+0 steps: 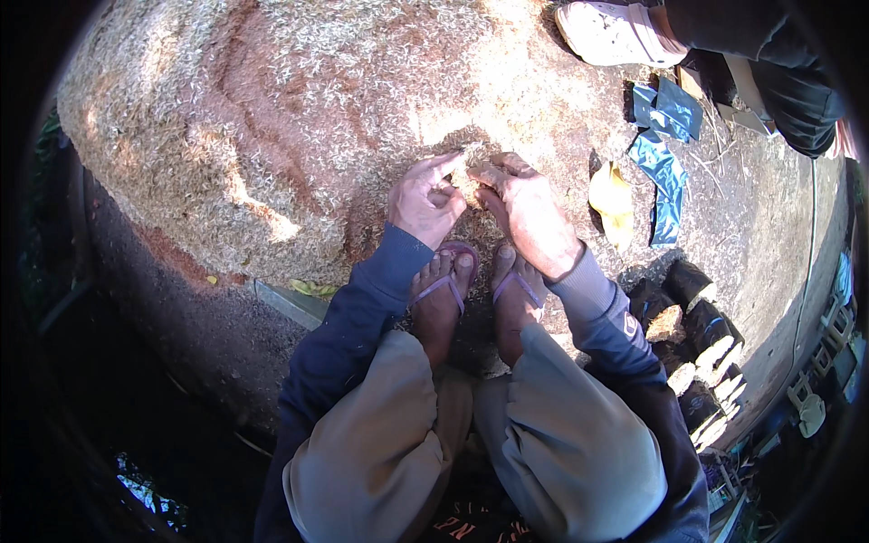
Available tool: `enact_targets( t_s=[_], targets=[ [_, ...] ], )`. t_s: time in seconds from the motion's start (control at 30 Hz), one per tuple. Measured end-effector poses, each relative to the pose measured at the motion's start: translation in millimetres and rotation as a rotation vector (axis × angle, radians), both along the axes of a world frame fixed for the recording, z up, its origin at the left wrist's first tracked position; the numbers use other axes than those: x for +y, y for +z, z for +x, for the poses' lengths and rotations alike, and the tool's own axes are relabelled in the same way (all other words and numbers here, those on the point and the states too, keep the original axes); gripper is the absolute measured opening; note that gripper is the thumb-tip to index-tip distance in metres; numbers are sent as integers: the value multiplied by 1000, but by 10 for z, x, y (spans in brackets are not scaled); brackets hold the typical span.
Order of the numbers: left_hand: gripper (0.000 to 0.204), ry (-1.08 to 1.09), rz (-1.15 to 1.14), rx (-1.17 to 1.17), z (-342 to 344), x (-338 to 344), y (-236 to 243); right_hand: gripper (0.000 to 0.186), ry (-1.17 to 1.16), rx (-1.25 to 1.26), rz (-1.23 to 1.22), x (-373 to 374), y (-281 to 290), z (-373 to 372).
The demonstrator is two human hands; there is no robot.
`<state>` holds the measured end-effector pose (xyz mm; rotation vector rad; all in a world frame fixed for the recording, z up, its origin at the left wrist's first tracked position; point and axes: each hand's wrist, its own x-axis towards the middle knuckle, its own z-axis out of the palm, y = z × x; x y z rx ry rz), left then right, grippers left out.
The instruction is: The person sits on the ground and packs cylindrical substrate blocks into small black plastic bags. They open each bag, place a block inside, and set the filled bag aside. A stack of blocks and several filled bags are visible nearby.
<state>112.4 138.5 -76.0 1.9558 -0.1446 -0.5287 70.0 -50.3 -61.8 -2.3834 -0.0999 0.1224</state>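
2 bare hands meet above the near right edge of a broad heap of pale, shredded material, with a small brownish clump between their fingertips. The left hand has its forefinger stretched toward the clump and its thumb bent in below; the right hand curls its fingers in from the other side. Whether either is closed firmly on the clump, I cannot tell. Below them are 2 feet in thong sandals, side by side. On the ground to the right of the heap lie a yellow leaf and, just beside it, crumpled blue plastic pieces. Nearer the ground's lower right edge, several dark bags lie close together. Toward its upper right corner is another person's white shoe.
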Motion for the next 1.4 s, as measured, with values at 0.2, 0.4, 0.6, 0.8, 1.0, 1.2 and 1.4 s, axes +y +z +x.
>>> enact_targets(
  t_s=[0.2,0.4,0.6,0.8,1.0,1.2,1.4],
  targets=[
    [55,2,-56,12,-19,40,-16,32,-55,-26,-147,93,-80,3],
    [56,21,-64,42,-39,-5,-75,36,-330,212,506,123,-1,-77],
    [55,8,-60,31,-12,32,-52,39,9,-36,-214,221,-123,-49],
    [52,11,-67,20,-50,66,-88,32,-30,-134,-83,70,82,-33],
    [51,-17,-32,-29,-10,58,-87,35,-37,-10,-246,-12,-32,-41],
    [51,-1,-3,16,-15,63,-15,35,-94,-159,-232,-57,10,-91],
    [50,-12,-7,4,-13,55,2,41,-150,-64,-166,-191,98,-129]
  ],
)
